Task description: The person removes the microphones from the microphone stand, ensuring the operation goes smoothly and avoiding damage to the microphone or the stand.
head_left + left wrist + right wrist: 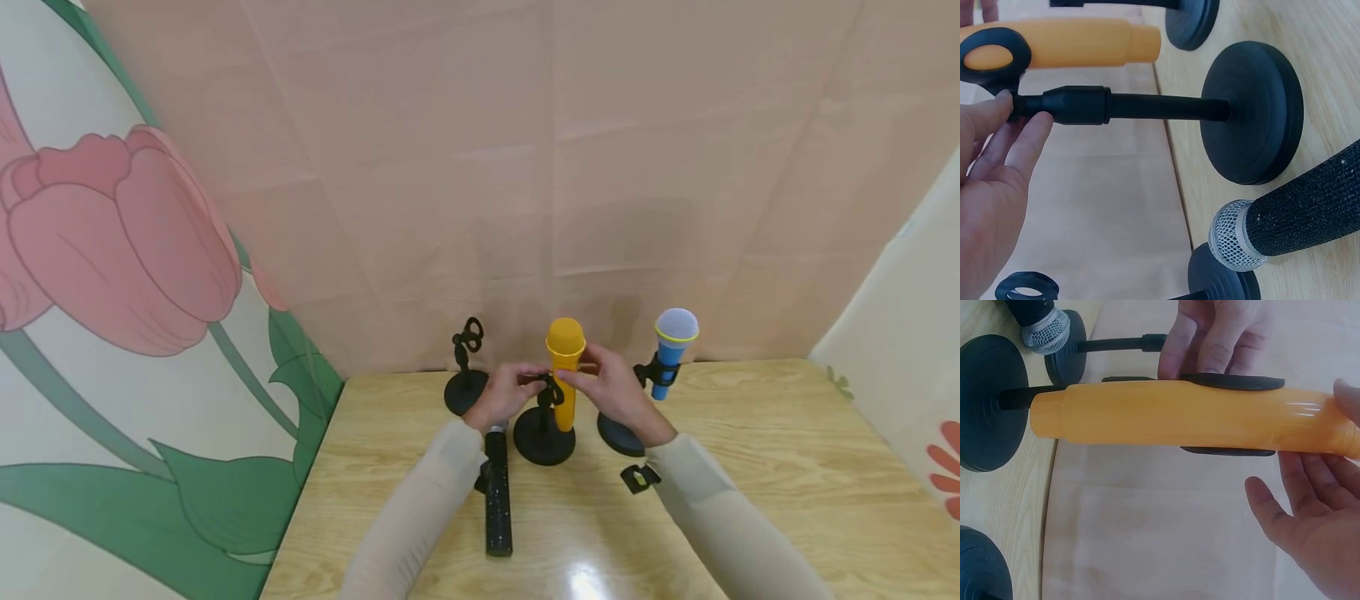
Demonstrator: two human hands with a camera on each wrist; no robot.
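A yellow toy microphone stands upright at the middle stand, its body between the prongs of the black clip. My right hand holds it just below its head, thumb on one side and fingers on the other. With thumb and fingertips, my left hand pinches the neck of the microphone stand right below the clip. The stand's round base rests on the table. In the right wrist view, the microphone's body covers the middle of the clip.
To the right, a blue toy microphone sits in another stand. A stand with a bare clip is at the back left. A black microphone with a silver mesh head lies on the wooden table, whose back edge meets a pinkish cloth.
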